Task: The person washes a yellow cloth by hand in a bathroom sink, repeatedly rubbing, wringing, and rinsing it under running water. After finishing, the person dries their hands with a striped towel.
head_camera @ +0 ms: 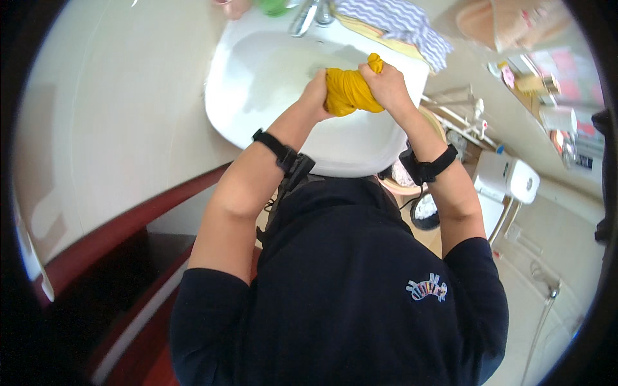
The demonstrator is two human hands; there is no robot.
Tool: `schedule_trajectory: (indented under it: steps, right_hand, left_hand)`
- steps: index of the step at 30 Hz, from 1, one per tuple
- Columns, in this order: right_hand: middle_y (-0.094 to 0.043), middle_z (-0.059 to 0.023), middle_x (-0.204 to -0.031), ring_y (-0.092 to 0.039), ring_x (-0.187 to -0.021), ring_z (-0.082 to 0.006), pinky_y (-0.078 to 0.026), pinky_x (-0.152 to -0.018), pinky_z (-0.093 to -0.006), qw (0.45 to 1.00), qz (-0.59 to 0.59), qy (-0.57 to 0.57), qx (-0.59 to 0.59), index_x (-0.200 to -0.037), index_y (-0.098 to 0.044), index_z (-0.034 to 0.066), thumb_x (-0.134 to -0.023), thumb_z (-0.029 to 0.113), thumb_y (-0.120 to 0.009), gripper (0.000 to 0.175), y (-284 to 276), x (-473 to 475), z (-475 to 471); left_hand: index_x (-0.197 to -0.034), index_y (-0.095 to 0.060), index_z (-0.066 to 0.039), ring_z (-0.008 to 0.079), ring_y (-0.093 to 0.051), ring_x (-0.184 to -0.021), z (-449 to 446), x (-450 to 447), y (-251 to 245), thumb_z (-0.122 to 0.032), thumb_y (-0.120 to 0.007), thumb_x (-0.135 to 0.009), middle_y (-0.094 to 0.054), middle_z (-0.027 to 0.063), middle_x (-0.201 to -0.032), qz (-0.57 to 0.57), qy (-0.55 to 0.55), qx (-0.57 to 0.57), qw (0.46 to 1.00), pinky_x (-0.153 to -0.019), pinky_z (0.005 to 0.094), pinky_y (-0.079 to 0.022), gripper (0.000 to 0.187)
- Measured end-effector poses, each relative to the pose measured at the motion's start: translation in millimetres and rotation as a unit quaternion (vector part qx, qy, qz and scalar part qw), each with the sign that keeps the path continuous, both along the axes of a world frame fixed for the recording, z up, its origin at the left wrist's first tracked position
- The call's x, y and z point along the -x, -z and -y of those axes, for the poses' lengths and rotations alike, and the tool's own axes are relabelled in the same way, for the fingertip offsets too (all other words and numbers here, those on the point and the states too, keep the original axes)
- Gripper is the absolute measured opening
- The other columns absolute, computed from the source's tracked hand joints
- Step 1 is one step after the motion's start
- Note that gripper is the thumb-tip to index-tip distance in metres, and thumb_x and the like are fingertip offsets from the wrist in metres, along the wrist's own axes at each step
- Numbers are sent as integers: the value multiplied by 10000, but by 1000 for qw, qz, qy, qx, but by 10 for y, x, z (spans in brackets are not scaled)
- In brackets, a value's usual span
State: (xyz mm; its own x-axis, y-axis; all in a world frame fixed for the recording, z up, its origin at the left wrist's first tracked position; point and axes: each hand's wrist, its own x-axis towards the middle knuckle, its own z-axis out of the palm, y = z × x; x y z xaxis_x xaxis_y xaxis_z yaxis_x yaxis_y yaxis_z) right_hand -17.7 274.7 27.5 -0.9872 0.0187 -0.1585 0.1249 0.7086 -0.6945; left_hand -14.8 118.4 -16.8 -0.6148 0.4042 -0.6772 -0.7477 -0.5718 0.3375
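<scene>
A twisted yellow cloth (350, 91) is stretched between my two hands above a white washbasin (270, 82). My left hand (318, 96) grips its left end, with the fingers mostly hidden behind the fabric. Around the right end, my right hand (386, 84) is closed in a fist, and a knob of cloth sticks out above the thumb. The cloth looks bunched and creased. Below it, the basin's drain is partly covered by my left hand.
A chrome faucet (305, 19) stands at the basin's back. Striped purple-and-white cloth (400, 21) lies over a yellow one on the right rim. A pink cup (232, 7) and a green object (273, 6) sit at the back left. Right of the basin are a tub (403, 186) and a trash bin (425, 212).
</scene>
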Motion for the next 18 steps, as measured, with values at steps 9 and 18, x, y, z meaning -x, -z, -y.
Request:
schedule_trajectory:
  steps: [9,18]
  right_hand:
    - [-573,-144,-1102,-583,-984,-217,-486,-843,-336,747,52,263,608,-1145,-487,-51,-911,210,-507,352,47,-846,-1435]
    - [-604,-116,-991,-615,-880,-232,-507,-791,-358,734,122,502,441,-1102,-508,-22,-886,137,-523,269,1221,-1879,-2218]
  left_hand:
    - [-1267,-387,4,248,-364,-1230,-446,-95,-248,-412,-505,-871,-419,137,-1259,-199,161,261,931,-1003,391,-303,586]
    - [-1138,-469,40,208,-470,-1091,-529,-186,-106,-298,-537,-837,-485,121,-1117,-145,211,282,925,-896,359,-402,457]
